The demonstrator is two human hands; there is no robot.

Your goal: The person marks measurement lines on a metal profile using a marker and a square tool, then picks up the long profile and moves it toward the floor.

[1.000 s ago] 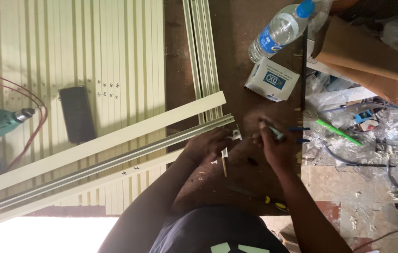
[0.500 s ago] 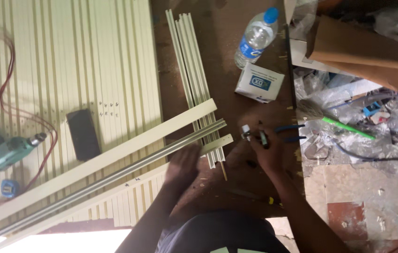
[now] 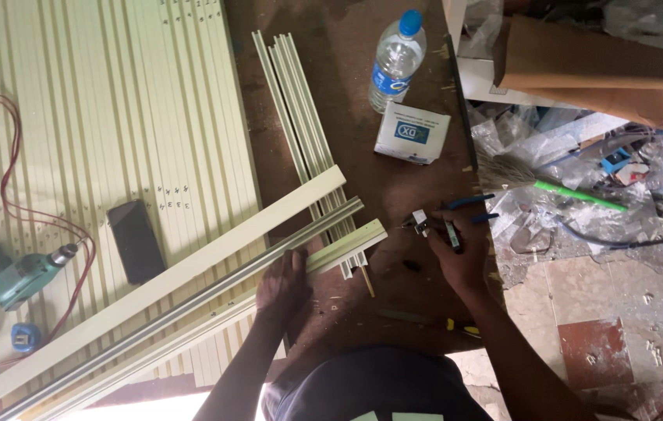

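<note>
My left hand (image 3: pixel 283 287) rests palm down on a long cream channel strip (image 3: pixel 339 251) that lies slantwise across the brown worktable (image 3: pixel 417 187). A grey metal rail (image 3: pixel 191 295) and a wider cream strip (image 3: pixel 191 269) run alongside it. My right hand (image 3: pixel 460 253) is closed around a small dark tool (image 3: pixel 450 232) with a pale metal piece (image 3: pixel 420 221) at its tip, close to blue-handled pliers (image 3: pixel 468 204).
Stacked cream ribbed panels (image 3: pixel 97 140) carry a black phone (image 3: pixel 136 240). A green drill (image 3: pixel 15 274) with a red cord lies at left. A water bottle (image 3: pixel 395 62) and white box (image 3: pixel 412 131) stand behind. A broom (image 3: pixel 550 185), plastic and clutter cover the floor at right.
The view has shifted, so everything sits lower and more to the right. My left hand moved from the strip's end down onto its middle. My right hand still holds the small tool.
</note>
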